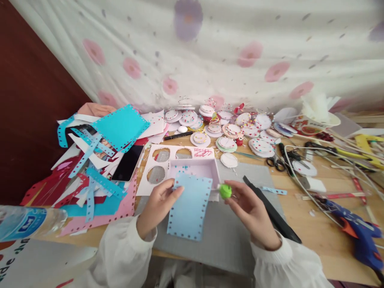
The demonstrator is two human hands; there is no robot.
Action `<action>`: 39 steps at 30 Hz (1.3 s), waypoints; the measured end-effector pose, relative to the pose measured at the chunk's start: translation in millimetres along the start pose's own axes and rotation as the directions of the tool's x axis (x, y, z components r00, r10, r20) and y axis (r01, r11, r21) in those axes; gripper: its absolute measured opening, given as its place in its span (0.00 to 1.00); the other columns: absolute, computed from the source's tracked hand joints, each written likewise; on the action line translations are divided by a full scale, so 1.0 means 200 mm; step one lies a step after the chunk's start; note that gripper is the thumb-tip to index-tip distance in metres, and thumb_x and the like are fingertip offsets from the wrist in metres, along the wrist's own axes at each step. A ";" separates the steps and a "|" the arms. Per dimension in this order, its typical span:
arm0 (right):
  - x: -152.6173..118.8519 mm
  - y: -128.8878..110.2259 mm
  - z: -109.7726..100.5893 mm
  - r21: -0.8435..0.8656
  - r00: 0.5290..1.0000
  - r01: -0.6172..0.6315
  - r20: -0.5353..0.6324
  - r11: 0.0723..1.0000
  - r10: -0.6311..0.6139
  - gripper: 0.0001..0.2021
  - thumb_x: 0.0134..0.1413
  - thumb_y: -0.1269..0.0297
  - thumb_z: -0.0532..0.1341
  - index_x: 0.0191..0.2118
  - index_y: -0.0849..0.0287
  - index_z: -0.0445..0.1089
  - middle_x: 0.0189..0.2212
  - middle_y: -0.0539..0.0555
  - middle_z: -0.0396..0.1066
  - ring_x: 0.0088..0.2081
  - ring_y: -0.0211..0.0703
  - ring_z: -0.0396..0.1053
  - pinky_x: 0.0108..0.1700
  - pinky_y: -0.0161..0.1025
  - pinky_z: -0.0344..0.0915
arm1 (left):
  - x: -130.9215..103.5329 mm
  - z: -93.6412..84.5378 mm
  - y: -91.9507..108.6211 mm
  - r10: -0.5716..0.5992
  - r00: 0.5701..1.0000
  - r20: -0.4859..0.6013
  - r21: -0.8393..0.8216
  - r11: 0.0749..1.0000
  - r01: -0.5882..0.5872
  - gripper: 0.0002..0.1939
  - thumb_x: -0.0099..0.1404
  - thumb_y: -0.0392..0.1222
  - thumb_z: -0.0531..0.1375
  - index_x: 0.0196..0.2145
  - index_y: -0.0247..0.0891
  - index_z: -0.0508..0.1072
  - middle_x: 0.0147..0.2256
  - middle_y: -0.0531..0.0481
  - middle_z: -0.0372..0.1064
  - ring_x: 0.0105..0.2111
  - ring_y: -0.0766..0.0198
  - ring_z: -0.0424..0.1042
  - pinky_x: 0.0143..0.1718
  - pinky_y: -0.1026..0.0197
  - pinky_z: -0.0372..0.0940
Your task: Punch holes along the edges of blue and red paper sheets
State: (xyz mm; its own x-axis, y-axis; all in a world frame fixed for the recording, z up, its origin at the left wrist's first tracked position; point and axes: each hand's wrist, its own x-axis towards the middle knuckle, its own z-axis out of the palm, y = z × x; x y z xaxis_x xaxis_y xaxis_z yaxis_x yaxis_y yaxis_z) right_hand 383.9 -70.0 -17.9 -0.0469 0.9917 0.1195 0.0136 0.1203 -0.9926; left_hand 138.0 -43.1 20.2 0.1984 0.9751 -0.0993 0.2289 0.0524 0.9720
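Observation:
My left hand (157,206) pinches the left edge of a light blue paper sheet (190,210), thumb on top. Dark round holes run along the sheet's borders. In my right hand (250,210), between thumb and fingers, is a small bright green rounded object (225,191) with a whitish tip; its kind is not clear. That tip lies close to the sheet's upper right edge; I cannot tell whether they touch. Behind the sheet stands a shallow pale lilac box (211,170) with small blue bits in it. Beneath is a grey mat (222,236).
Punched paper scraps (90,196), a phone (128,163) and a water bottle (31,222) lie left. Several layered white paper discs (200,139) spread along the back. To the right are scissors (276,164), a black bar (271,212) and a blue glue gun (360,232) with its cable.

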 end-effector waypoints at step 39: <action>0.40 -0.11 0.01 0.155 0.856 -0.324 0.469 0.933 0.219 0.12 0.57 0.65 0.61 0.47 0.54 0.68 0.40 0.51 0.71 0.40 0.37 0.69 0.45 0.36 0.65 | 0.58 -0.15 0.29 -0.140 0.538 0.831 0.385 0.843 -0.375 0.15 0.66 0.44 0.52 0.23 0.35 0.63 0.21 0.57 0.57 0.22 0.71 0.57 0.23 0.68 0.52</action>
State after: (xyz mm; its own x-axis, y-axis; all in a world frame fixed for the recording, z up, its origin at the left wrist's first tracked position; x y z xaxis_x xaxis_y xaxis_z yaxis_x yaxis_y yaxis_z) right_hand 378.8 7.0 14.2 -0.5056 0.8537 -0.1243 -0.1266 -0.2160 -0.9682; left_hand 145.8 79.5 71.9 0.8669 0.3377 -0.3666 0.4853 -0.4042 0.7753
